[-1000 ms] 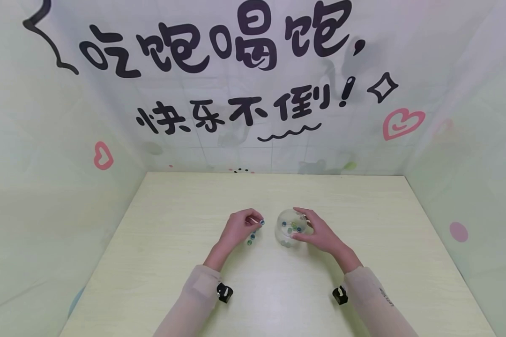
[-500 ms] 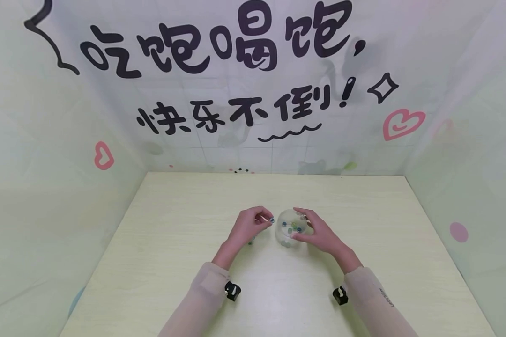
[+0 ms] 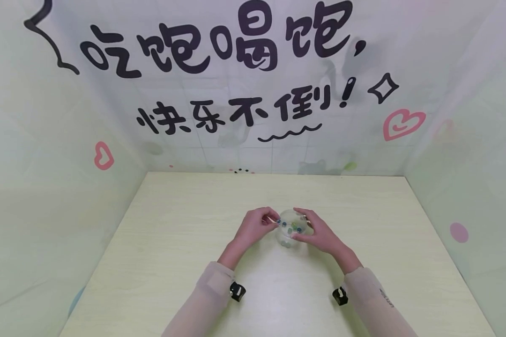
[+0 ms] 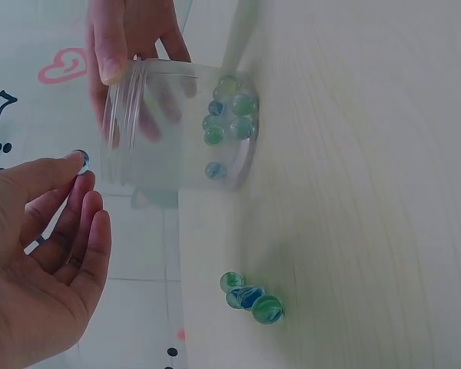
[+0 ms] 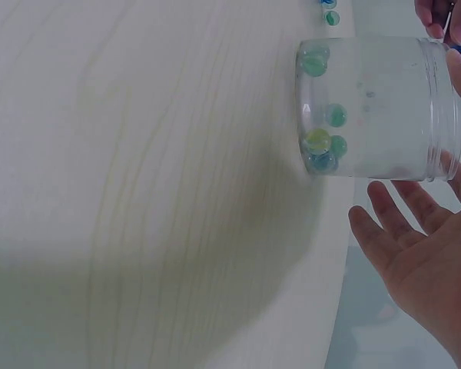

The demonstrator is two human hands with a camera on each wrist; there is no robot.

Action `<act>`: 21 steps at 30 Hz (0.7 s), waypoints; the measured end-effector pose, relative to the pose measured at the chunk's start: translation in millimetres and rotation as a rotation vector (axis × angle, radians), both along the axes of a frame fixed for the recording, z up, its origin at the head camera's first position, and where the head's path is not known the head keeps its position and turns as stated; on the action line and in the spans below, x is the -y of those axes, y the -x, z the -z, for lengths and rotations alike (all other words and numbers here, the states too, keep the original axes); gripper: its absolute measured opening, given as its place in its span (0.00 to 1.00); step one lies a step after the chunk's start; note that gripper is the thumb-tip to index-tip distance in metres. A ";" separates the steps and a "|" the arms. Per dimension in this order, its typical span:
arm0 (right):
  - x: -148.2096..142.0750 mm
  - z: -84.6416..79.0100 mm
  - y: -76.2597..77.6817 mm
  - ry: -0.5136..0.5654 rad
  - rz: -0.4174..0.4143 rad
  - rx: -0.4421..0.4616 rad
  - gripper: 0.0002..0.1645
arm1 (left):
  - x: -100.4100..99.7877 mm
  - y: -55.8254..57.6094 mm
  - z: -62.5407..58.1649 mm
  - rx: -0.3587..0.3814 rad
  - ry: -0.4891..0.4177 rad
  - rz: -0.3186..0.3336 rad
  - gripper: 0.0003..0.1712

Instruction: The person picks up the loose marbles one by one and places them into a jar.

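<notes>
My left hand (image 3: 257, 227) pinches a blue glass marble (image 4: 83, 161) between thumb and forefinger, right by the rim of a clear plastic jar (image 4: 169, 169). Around the far side of this upright jar, my right hand (image 3: 320, 234) holds it near the top with thumb and fingers. Several green, blue and yellow marbles (image 5: 335, 115) lie on the jar's bottom. A short row of loose marbles (image 4: 267, 309) sits on the table on the left side of the jar; in the head view the left hand hides them.
The pale wood-grain table (image 3: 185, 220) carries all of this. Behind it hangs a whitish backdrop (image 3: 223, 159) with black lettering and pink hearts, and similar sheets close off both sides. Each forearm wears a black wrist camera (image 3: 237, 291).
My left hand has moved right with the pinched marble, from above the loose row to the jar's rim. My right hand and the jar have stayed in place.
</notes>
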State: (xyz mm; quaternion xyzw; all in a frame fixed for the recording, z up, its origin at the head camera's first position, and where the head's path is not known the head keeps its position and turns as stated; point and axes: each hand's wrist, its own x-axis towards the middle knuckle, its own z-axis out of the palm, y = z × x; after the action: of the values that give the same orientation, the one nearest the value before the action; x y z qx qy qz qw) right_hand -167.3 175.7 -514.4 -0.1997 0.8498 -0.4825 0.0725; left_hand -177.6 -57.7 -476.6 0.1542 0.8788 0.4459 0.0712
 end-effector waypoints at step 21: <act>0.7 -0.4 0.0 -0.013 0.018 0.037 0.46 | 5.8 -3.1 5.4 -0.014 0.010 -0.024 0.08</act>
State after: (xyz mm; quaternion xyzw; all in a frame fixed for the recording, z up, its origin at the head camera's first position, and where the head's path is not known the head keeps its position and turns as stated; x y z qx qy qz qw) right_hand -167.3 175.0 -514.0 -0.1825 0.8532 -0.4811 0.0851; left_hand -174.5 -63.4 -482.0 0.1463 0.8833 0.4414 0.0605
